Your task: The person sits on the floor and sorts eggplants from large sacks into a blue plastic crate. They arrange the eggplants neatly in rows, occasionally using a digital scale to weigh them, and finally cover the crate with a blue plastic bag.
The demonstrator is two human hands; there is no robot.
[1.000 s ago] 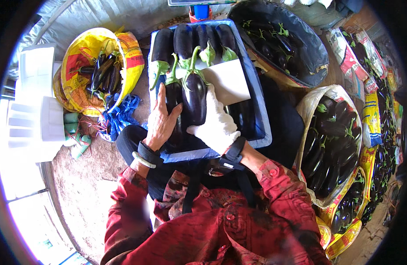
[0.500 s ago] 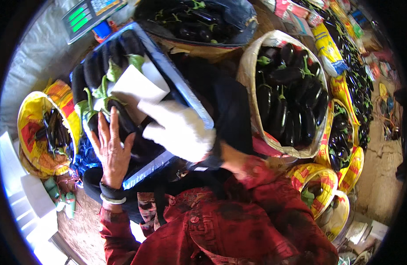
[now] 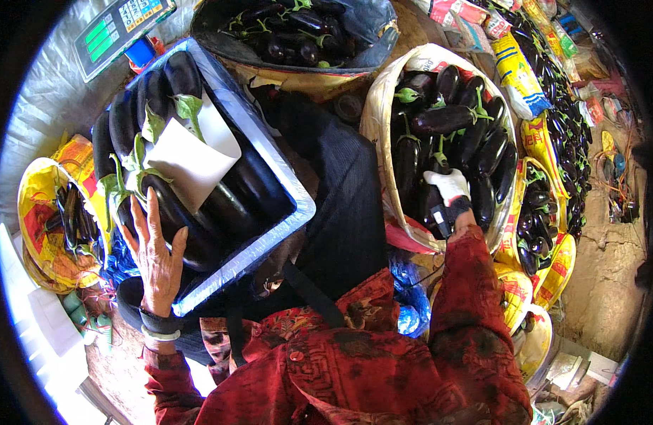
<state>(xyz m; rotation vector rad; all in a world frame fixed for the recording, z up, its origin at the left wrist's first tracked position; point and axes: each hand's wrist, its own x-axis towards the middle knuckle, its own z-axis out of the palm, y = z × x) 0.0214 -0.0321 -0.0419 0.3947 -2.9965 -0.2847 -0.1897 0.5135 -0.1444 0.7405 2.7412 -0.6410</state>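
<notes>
Purple-black long aubergines fill a blue-rimmed rectangular foam crate (image 3: 284, 212) on the person's lap, packed in rows, green stalk caps toward the person's left. White sheet of paper (image 3: 192, 159) lies across the middle of the rows, tilted, covering part of them.

Left hand (image 3: 155, 251), bare, lies flat and spread on the near-left end of the crate, palm down on a glossy dark aubergine (image 3: 181, 219) in the front row. Fingers straight, nothing clasped, just pressing on top. Dark band and pale bangle at that wrist.

Right hand (image 3: 448, 185), in a white cloth glove, is well apart from the crate, down in the pale woven sack (image 3: 375, 106) of aubergines on the person's right. Glove is among the fruit, touching the dark aubergines (image 3: 482, 152) at the sack's near side. Can't tell if it's closed on one: fingers are buried between them. Dark strap at that wrist, red patterned sleeve behind it.

Around:
- dark round basket of smaller aubergines (image 3: 298, 35) beyond the crate, top centre
- green-faced weighing scale (image 3: 121, 28) top left, just beyond the crate's far corner
- yellow printed sack (image 3: 36, 205) with thin dark aubergines at far left, beside the crate
- more yellow printed sacks of aubergines (image 3: 546, 234) down the right side, just past the woven sack
- black cloth (image 3: 341, 205) between crate and woven sack, draped over the lap
</notes>
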